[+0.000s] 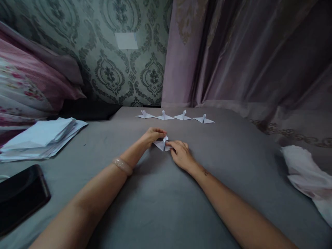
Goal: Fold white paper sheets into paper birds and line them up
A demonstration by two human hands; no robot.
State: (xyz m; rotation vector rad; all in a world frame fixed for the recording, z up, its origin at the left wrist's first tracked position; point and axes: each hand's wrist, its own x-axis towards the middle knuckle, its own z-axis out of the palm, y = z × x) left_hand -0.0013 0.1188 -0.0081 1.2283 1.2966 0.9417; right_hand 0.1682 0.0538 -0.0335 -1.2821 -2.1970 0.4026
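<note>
A white origami bird [161, 144], with flat wings and a raised middle fold, sits on the grey sheet between my two hands. My left hand [155, 135] comes from the left, its fingers closed at the bird's upper fold. From the right, my right hand [181, 152] pinches the side of that fold with thumb and index finger. The fingers partly cover the bird's wings. Beyond my hands, several similar white origami birds [183, 116] stand in a row across the sheet.
A stack of white paper [38, 136] lies at the left, with a black phone [22, 197] nearer to me. Behind the stack is a flat black item [90, 110]. A crumpled white plastic bag [306, 173] lies at the right edge. Curtains [233, 62] hang at the back right.
</note>
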